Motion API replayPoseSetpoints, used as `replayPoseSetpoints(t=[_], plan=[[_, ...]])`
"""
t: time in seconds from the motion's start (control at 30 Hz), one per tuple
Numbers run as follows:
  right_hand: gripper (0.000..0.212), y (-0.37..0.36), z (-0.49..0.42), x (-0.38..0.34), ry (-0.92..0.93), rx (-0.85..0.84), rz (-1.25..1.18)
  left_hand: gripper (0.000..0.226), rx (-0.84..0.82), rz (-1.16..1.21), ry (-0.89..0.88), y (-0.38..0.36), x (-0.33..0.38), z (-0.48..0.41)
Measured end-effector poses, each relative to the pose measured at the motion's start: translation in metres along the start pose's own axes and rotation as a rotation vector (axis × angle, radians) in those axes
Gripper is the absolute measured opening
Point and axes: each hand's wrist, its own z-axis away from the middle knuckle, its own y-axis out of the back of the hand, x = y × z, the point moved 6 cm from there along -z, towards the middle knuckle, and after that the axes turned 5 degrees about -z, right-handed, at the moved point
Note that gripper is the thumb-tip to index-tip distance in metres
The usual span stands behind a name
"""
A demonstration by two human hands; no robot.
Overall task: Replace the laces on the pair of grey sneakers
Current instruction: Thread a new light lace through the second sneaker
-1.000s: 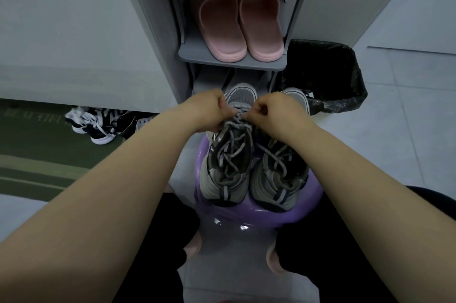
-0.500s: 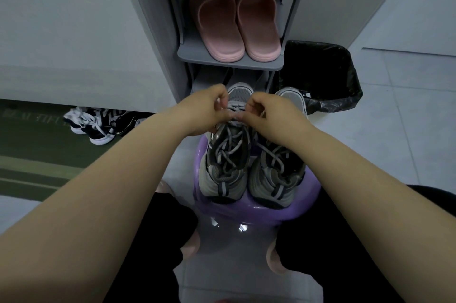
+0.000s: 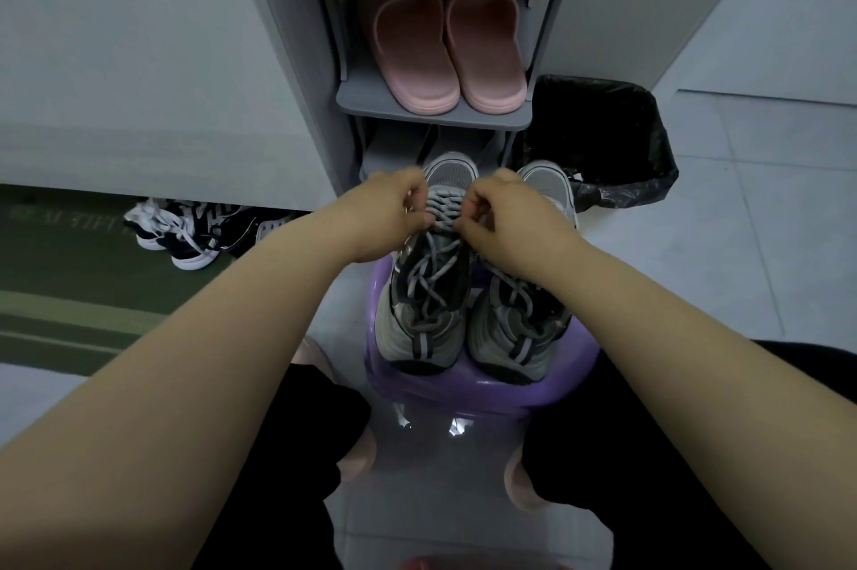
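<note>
Two grey sneakers stand side by side on a purple stool [image 3: 487,393], toes pointing away from me. The left sneaker [image 3: 424,291] carries loose grey laces [image 3: 443,210] crossing its tongue. My left hand [image 3: 387,212] and my right hand [image 3: 503,212] hover over its toe end, each with fingers curled and pinching the lace near the lowest eyelets. The right sneaker [image 3: 521,319] is laced too, and my right wrist covers part of it.
A grey shoe rack [image 3: 431,117] stands just behind the stool with pink slippers [image 3: 440,45] on its shelf. A black bin [image 3: 603,142] with a bag sits to the right. Black-and-white sneakers [image 3: 185,235] lie at left on a green mat.
Both hands have shifted slightly and drawn a little apart over the left sneaker's toe end, still pinching the lace. The sneakers have not moved on the stool.
</note>
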Motion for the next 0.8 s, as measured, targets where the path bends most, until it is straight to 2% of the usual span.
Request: replayPoseSetpoints(t=[0.13, 0.27, 0.43, 0.57, 0.67, 0.8], plan=[[0.027, -0.008, 0.015, -0.012, 0.046, -0.071, 0.176, 0.025, 0.076, -0.200, -0.209, 0.003, 0.018, 0.015], [0.028, -0.012, 0.022, -0.014, 0.037, -0.021, 0.408, 0.023, 0.164, -0.312, -0.223, -0.001, 0.018, 0.021], [0.020, -0.015, 0.024, -0.010, 0.133, 0.020, 0.328, 0.017, 0.218, -0.427, -0.232, -0.009, 0.010, 0.024], [0.019, -0.020, 0.030, -0.009, 0.223, -0.016, 0.316, 0.013, 0.268, -0.335, -0.226, -0.018, 0.009, 0.032], [0.015, -0.022, 0.032, -0.012, 0.279, -0.003, 0.339, 0.008, 0.274, -0.463, -0.275, -0.028, 0.009, 0.037], [0.029, -0.022, 0.037, -0.018, 0.242, -0.044, 0.359, 0.009, 0.301, -0.456, -0.276, -0.022, 0.008, 0.041]])
